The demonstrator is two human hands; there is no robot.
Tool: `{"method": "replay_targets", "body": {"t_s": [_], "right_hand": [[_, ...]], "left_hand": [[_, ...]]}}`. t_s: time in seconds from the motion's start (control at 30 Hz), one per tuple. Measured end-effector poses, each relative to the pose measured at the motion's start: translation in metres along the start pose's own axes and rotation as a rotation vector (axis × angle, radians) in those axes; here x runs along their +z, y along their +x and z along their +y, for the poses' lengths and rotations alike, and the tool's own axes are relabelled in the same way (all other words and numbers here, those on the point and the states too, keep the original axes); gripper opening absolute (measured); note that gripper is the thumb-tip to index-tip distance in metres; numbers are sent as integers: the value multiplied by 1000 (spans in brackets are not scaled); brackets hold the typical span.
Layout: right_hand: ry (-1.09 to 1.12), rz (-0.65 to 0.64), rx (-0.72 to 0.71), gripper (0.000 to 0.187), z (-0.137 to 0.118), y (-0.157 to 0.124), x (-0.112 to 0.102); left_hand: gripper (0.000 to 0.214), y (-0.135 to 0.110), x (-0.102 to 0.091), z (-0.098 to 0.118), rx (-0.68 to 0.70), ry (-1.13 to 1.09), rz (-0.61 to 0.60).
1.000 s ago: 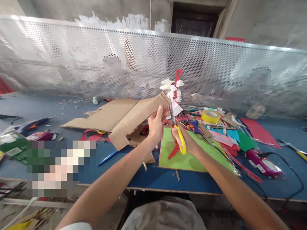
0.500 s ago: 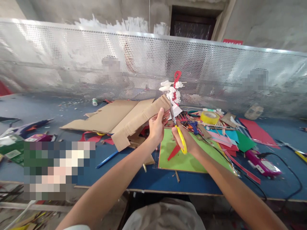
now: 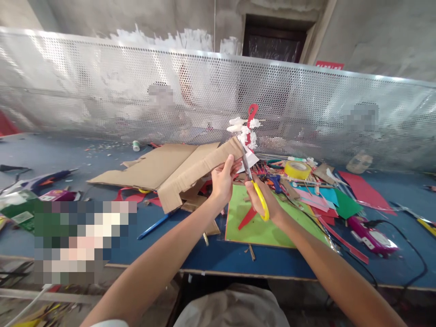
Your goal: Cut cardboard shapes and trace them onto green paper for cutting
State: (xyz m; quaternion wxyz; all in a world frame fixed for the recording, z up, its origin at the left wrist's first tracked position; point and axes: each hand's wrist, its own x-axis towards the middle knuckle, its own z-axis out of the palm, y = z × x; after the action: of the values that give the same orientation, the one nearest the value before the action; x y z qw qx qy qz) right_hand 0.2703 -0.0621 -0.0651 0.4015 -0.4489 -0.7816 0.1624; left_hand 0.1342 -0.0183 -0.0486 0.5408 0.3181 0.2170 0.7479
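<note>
A strip of brown cardboard is pinched in my left hand, thumb on top, near its upper right end. My right hand grips yellow-handled scissors, whose blades lie along the strip's right end. Whether the blades are fully closed is hard to see. Beneath my right hand lies a green sheet with a red paper piece on it. Just beyond the blades stands a red paper shape with white tufts.
A larger cardboard sheet lies behind the strip. To the right are yellow tape, coloured paper, a purple device with a cord, and another pair of scissors. A perforated metal panel runs along the table's back.
The scissors have closed slightly and shifted a little at the strip's end. Both hands keep their grips, and the view has tilted a little.
</note>
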Motion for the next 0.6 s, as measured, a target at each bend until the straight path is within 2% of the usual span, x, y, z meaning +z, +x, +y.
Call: {"method": "replay_targets", "body": {"t_s": [0.37, 0.6], "right_hand": [[-1, 55, -5, 48, -2, -1, 6], [-52, 33, 17, 54, -7, -1, -4]], "left_hand": [[38, -2, -1, 0, 17, 29, -31], [36, 0, 0, 6, 20, 49, -24]]}}
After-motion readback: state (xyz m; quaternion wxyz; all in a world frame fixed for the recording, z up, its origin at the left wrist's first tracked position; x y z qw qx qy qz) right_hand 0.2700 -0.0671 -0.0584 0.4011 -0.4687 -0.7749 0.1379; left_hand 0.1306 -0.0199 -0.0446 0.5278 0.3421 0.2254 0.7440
